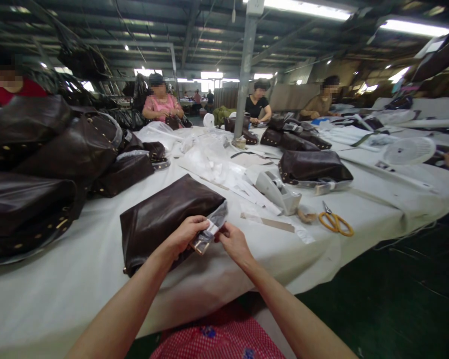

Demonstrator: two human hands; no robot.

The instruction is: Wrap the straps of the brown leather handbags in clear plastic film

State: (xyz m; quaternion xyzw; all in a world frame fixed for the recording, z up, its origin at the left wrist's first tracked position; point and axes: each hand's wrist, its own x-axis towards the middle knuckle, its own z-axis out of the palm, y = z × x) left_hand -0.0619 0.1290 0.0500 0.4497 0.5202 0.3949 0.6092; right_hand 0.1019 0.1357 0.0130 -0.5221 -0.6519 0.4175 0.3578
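Note:
A dark brown leather handbag (pixel 160 209) lies on its side on the white-covered table in front of me. At its right end, a strap with a gold buckle (pixel 201 246) is wrapped in clear plastic film (pixel 220 214). My left hand (pixel 189 233) is closed around this wrapped strap, thumb on top beside a small white piece. With fingertips pinched together, my right hand (pixel 234 243) grips the film's edge just right of the strap. The exact contact under the right fingers is hidden.
Brown bags (pixel 97 144) are piled at left; another bag (pixel 314 167) lies beyond a tape dispenser (pixel 279 192). Orange-handled scissors (pixel 336 223) rest near the table's right front edge. Plastic sheets (pixel 205 154) cover the middle, before a post (pixel 243 75). Several people work around the table.

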